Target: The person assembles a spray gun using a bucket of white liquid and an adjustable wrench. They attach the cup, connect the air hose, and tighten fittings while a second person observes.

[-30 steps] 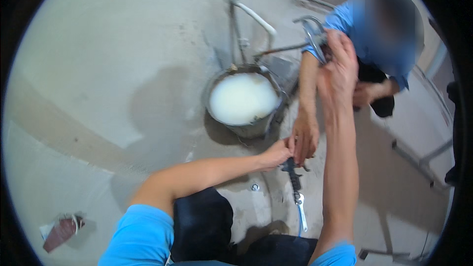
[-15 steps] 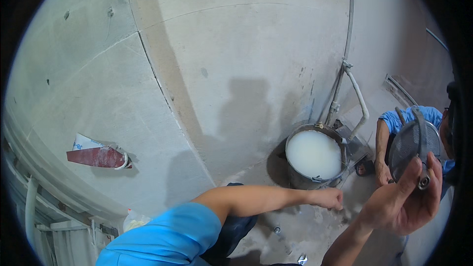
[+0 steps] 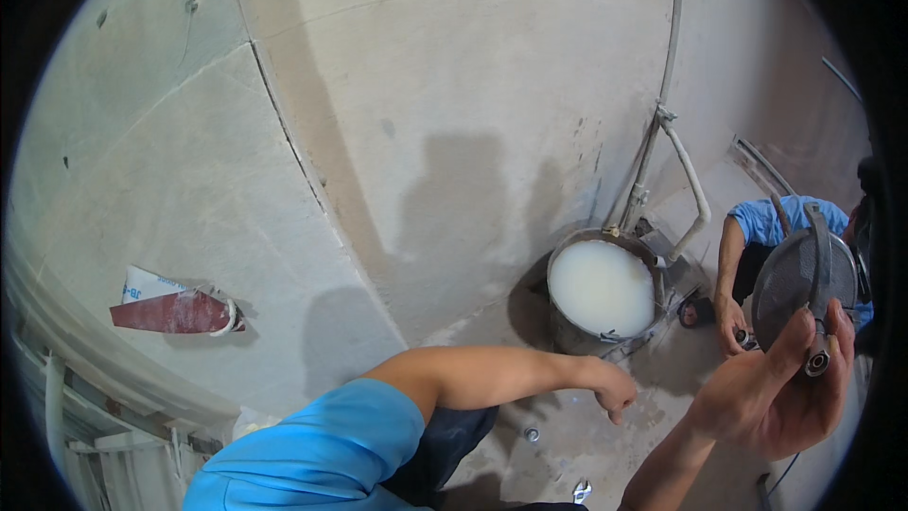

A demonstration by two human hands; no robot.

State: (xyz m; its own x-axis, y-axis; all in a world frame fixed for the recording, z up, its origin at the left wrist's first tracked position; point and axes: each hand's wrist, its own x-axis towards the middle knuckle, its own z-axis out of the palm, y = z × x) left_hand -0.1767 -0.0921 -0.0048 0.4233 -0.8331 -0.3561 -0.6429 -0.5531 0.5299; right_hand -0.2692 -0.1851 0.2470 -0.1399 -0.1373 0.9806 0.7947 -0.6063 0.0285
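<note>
My right hand (image 3: 766, 407) is raised at the right, its fingers and thumb closed around the threaded metal end of a round grey mesh strainer (image 3: 790, 289) with a metal strap across it. My left arm reaches across to the right, and my left hand (image 3: 613, 388) hangs over the floor with its fingers curled and one fingertip pointing down. Nothing shows in it. The closest thing to it is a dark bucket (image 3: 579, 343) holding cloudy white liquid (image 3: 602, 289).
Behind the strainer a person in a blue shirt (image 3: 747, 224) holds a small metal fitting (image 3: 743, 337). Pipes (image 3: 689, 170) run down the wall beside the bucket. A wrench (image 3: 582, 491) and a small metal piece (image 3: 532, 434) lie on the floor. A dark red holder (image 3: 175, 313) is at the left.
My left hand has shifted slightly left, and a fingertip now points down. The strainer stays in my right hand, a little further right. The view has shifted slightly.
</note>
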